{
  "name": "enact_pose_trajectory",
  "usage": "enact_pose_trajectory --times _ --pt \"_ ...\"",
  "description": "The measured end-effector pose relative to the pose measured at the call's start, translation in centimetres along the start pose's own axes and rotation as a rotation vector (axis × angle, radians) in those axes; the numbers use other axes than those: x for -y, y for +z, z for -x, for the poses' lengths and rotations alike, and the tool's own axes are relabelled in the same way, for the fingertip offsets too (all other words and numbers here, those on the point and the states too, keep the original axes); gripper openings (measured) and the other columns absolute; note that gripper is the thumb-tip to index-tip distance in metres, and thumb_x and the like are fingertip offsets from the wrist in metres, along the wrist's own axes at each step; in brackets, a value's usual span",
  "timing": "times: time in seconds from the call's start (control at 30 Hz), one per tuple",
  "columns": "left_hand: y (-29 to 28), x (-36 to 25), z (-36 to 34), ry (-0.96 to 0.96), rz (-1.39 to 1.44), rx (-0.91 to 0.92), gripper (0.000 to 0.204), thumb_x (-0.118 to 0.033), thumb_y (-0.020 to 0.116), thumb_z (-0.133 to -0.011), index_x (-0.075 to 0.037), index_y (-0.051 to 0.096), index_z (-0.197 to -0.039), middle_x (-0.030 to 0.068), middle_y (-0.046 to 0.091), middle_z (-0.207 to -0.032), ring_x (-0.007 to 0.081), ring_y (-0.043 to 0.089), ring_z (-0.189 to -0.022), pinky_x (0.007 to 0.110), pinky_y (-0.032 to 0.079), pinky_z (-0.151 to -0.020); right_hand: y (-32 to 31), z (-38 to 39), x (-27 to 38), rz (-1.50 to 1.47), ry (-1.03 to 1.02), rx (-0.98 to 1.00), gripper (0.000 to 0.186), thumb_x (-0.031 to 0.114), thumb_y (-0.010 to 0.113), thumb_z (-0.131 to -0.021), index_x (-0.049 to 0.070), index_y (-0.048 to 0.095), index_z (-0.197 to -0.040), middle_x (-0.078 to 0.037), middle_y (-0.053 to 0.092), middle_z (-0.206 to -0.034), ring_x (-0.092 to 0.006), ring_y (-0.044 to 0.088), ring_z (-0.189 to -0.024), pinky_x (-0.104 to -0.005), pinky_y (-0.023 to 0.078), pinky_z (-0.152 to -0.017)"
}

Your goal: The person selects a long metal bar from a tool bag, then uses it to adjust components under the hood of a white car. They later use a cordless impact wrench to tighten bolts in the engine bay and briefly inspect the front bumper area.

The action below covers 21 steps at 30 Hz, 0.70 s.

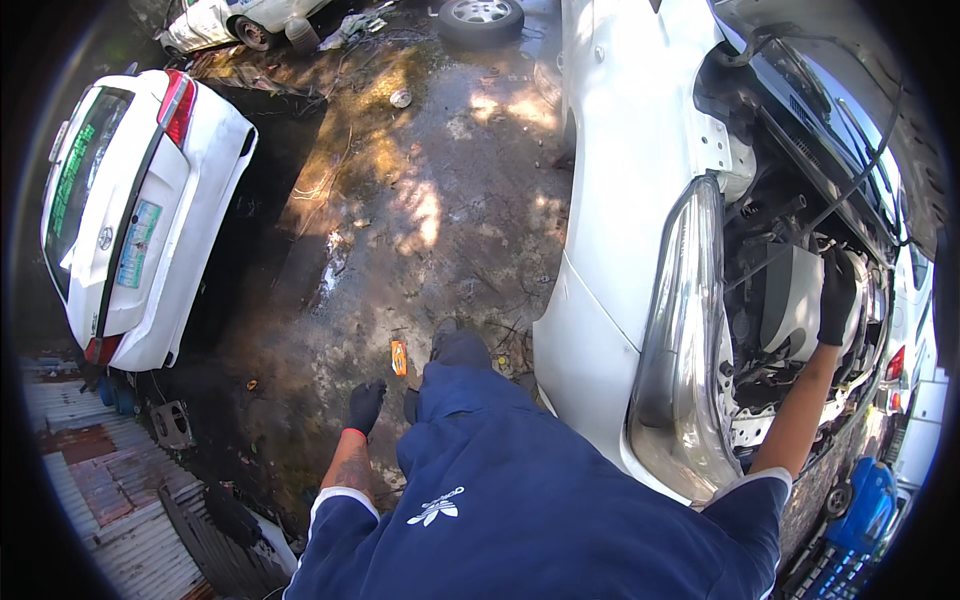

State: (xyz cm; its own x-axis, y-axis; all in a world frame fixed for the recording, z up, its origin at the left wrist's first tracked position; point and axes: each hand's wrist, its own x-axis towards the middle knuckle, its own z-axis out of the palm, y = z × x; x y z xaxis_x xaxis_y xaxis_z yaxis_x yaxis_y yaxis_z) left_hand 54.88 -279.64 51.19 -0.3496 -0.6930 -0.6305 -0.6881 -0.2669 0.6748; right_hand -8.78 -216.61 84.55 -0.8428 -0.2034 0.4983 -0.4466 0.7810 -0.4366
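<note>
Apparently, black-gloved right hand (838,295) is placed at right edge of pale grey engine cover (793,292); whether fingers are spread or pressed together cannot be told. Cover is seen inside open engine bay (757,220) of white car (605,280), beyond clear headlight (685,340), under raised hood (870,45). Left hand (367,407), also gloved, is held low with fingers curled; contents cannot be told. Orange packet (399,358) is seen on ground (480,190) nearby.

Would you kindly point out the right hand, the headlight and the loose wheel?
Right hand (838,297): head view, middle of the gloved hand.
Headlight (684,360): head view, on the lens.
Loose wheel (480,11): head view, on its rim.
</note>
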Motion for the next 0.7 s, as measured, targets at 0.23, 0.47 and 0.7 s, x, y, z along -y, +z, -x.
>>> enact_pose_trajectory --times 0.23,0.47,0.7 --pt "0.6 -2.2 -13.7 0.121 -0.328 0.203 0.043 -0.038 0.061 -0.088 0.003 0.065 -0.078 0.0168 0.062 -0.068 0.0241 0.058 -0.061 0.040 0.043 -0.063 -12.8 25.9 1.2 0.396 0.597 -0.115 0.040 0.031 0.063 -0.095 -0.003 0.065 -0.115 -0.016 0.068 -0.112 -0.0229 0.064 -0.098 -0.0349 0.050 -0.086" --pt "-1.7 -9.8 -25.8 -0.048 0.021 0.301 0.034 -0.034 0.062 -0.093 0.000 0.067 -0.090 0.0079 0.069 -0.083 0.0171 0.060 -0.070 0.033 0.046 -0.064 -7.7 46.6 19.6 0.132 1.727 -0.424 0.036 0.038 0.067 -0.090 0.008 0.063 -0.109 -0.005 0.063 -0.086 -0.0190 0.056 -0.062 -0.0306 0.044 -0.053" --pt "-2.4 -17.7 -33.1 -0.011 -0.053 0.351 0.037 -0.033 0.061 -0.094 0.003 0.067 -0.100 0.0094 0.069 -0.090 0.0174 0.061 -0.076 0.032 0.049 -0.070 6.0 41.5 35.3 -0.324 1.701 0.693 0.034 0.025 0.063 -0.092 0.005 0.063 -0.119 -0.009 0.069 -0.100 -0.0160 0.066 -0.082 -0.0288 0.053 -0.071"
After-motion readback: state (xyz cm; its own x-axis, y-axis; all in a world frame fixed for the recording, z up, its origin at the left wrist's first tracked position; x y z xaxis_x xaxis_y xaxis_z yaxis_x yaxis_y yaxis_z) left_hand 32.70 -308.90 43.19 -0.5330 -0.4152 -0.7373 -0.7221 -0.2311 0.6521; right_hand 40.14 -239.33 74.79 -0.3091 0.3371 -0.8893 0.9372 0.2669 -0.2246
